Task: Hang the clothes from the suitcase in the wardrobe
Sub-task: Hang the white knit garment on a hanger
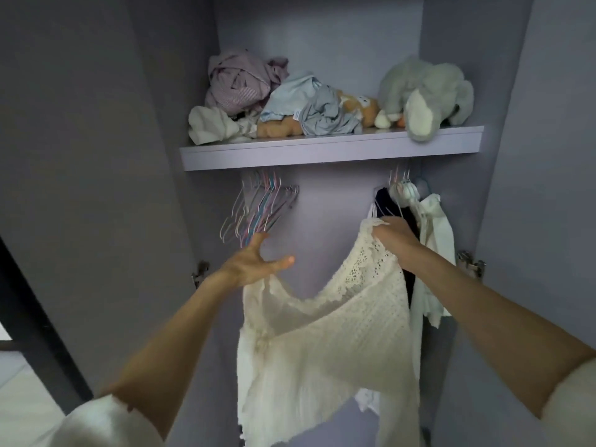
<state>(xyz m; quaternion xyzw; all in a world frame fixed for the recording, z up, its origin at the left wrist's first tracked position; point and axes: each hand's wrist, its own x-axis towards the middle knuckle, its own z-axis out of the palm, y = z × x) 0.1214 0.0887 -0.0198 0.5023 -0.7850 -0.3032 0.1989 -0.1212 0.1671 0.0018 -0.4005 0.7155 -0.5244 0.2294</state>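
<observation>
1. Your right hand (pixel 392 235) grips a cream knit top (pixel 325 343) by one shoulder.
2. Your left hand (pixel 254 264), fingers spread, reaches up to the empty hangers (pixel 258 206) while the top's other shoulder hangs beneath it.

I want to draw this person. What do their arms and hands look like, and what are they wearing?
Both forearms are bare. Pale cream sleeves are pushed up near the elbows. The left hand and right hand wear no gloves, rings or watch that I can see.

left hand (pixel 254 262): fingers spread | right hand (pixel 395 237): grip closed, raised
</observation>
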